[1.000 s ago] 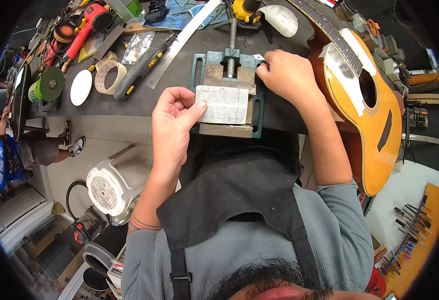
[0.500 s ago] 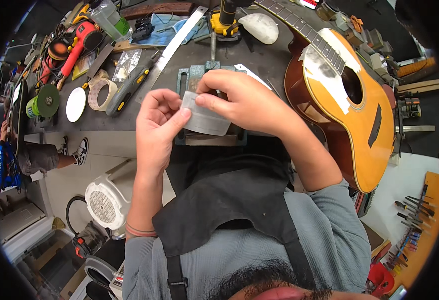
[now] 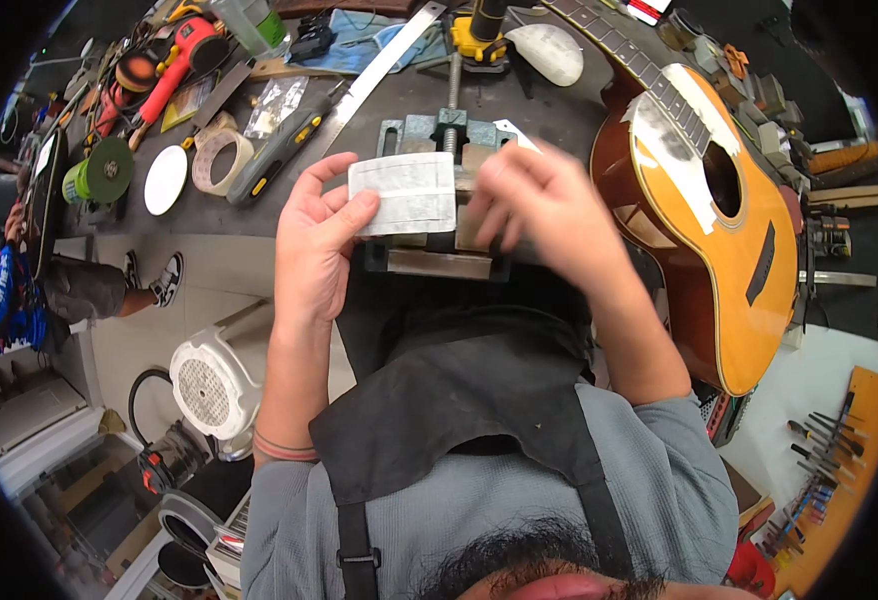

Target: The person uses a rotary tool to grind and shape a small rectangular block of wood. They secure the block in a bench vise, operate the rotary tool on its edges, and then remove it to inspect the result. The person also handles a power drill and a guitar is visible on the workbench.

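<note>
My left hand (image 3: pixel 314 235) pinches a small grey rectangular sheet (image 3: pixel 403 195), which looks like sandpaper, by its left side, thumb on top. A pale crease runs across the sheet's middle and dark lines mark its face. Just right of it, apart from the sheet, my right hand (image 3: pixel 544 210) is blurred by motion; its fingers are loosely bent and spread, with nothing seen in them. Below both hands lies a green metal vise (image 3: pixel 421 128) at the bench's near edge, partly hidden by the sheet.
An acoustic guitar (image 3: pixel 749 215) with a whitish patch lies on the right. Left of the vise are a utility knife (image 3: pixel 277 155), a tape roll (image 3: pixel 221 160), a white disc (image 3: pixel 166 180) and a steel ruler (image 3: pixel 384 65). A yellow-black power tool (image 3: pixel 479 45) stands behind. Another person's leg (image 3: pixel 139 298) shows at left.
My right hand has let go of the sheet and moved right. The sheet, curved and held by both hands before, now lies flatter in my left hand. The whole view has shifted slightly.
</note>
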The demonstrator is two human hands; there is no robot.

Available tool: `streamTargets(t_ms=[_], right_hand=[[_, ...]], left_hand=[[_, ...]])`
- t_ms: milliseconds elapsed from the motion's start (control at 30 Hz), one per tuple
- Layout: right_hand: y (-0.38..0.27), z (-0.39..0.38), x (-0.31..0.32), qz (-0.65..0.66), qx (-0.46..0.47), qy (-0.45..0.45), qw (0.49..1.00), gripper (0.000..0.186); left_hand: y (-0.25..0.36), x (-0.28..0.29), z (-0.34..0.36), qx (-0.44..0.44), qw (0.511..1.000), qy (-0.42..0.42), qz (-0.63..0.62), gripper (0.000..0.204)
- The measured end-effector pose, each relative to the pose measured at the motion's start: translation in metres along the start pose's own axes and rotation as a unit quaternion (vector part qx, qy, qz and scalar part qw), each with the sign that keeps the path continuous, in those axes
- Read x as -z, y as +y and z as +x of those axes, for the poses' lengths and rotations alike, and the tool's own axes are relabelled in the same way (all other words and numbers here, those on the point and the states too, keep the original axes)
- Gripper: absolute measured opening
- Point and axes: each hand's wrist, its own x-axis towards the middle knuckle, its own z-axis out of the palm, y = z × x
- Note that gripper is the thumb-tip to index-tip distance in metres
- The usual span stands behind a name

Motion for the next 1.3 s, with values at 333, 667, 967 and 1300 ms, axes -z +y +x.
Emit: streamTargets(t_ms=[333, 667, 967, 1300], right_hand=[[-0.010, 0.147, 0.018, -0.398, 0.141, 0.214, 0.881, 0.047], [0.004, 0.167, 0.000, -0.387, 0.216, 0.233, 0.866, 0.037], [0.011, 0.202, -0.002, 0.107, 0.046, 0.011, 0.993, 0.040], [0.029, 0.227, -0.011, 0.146, 0.037, -0.064, 0.986, 0.045]], left_hand=[[-0.006, -0.013, -0.012, 0.018, 0.992, -0.004, 0.129, 0.058], [-0.020, -0.021, -0.018, -0.013, 0.993, 0.011, 0.115, 0.050], [-0.025, -0.024, -0.027, -0.022, 0.991, 0.033, 0.131, 0.046], [-0.032, -0.030, -0.029, -0.025, 0.993, 0.071, 0.094, 0.040]])
